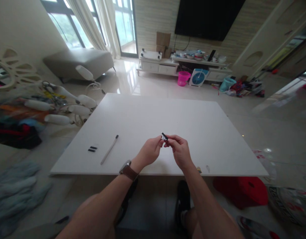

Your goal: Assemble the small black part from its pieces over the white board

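Both hands meet above the near middle of a white board (205, 126) lying on the floor. My left hand (150, 152), with a brown-strapped watch on its wrist, and my right hand (179, 149) pinch a small black and silver part (164, 136) between their fingertips. A thin white pen-like stick with a dark tip (109, 150) lies on the board to the left. Further left sit two small black pieces (92, 149) side by side.
A red object (242, 191) lies on the floor at the board's near right corner. Clutter and white chair legs (68, 109) crowd the left side. A pink basket (183, 78), a fan and a low TV cabinet (167, 68) stand far back. My shoes rest under the near edge.
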`<state>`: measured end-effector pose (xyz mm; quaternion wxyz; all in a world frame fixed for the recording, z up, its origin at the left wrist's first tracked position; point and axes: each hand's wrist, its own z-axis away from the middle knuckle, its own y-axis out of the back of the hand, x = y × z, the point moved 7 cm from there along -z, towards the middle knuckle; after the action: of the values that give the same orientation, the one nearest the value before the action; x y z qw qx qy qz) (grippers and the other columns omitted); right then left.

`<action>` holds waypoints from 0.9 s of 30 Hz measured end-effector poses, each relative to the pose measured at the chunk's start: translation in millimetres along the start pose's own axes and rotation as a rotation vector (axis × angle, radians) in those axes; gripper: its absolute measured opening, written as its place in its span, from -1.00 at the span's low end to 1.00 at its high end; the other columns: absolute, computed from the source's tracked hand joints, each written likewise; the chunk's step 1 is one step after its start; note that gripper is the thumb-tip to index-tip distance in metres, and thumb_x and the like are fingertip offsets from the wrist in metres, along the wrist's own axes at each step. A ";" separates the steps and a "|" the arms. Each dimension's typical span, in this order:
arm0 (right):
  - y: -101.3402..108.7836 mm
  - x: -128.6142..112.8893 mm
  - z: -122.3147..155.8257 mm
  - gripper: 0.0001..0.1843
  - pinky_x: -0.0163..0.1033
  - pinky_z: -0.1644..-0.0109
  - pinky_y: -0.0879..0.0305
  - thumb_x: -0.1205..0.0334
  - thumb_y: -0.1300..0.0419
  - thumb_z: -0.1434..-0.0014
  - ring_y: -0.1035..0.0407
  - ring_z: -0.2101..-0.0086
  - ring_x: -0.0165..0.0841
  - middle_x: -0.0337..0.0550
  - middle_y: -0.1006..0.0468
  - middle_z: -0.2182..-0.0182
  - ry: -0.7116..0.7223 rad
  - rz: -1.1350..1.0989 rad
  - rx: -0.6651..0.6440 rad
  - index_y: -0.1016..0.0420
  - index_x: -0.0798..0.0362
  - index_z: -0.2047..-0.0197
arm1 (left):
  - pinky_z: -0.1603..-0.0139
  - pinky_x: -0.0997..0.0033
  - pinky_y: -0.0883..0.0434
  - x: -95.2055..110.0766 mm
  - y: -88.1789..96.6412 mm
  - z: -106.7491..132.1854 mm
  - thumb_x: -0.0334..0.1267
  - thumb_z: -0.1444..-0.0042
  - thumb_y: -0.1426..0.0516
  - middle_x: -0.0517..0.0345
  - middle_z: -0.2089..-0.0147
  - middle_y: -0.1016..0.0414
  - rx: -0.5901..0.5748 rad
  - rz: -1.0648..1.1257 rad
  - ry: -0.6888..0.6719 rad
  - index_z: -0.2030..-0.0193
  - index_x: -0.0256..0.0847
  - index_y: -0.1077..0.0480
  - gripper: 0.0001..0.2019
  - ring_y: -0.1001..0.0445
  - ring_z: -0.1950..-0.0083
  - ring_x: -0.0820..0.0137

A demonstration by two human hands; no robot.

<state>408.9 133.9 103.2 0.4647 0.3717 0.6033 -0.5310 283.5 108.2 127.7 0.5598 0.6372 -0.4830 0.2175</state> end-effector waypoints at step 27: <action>-9.2 -6.7 3.4 -0.77 -0.26 0.22 -0.27 0.16 -0.29 -0.18 -0.34 0.42 -0.40 -0.20 -0.51 0.48 0.000 -0.028 -0.083 -0.56 0.07 0.47 | 0.28 0.38 -0.23 1.5 -1.5 3.1 -0.31 -0.36 0.08 0.10 0.35 -0.48 -0.030 -0.076 -0.044 0.26 -0.21 -0.34 -0.78 -0.39 0.36 0.37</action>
<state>402.7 129.4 112.3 0.4724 0.3436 0.6299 -0.5119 284.6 104.7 127.3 0.5665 0.6512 -0.4738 0.1745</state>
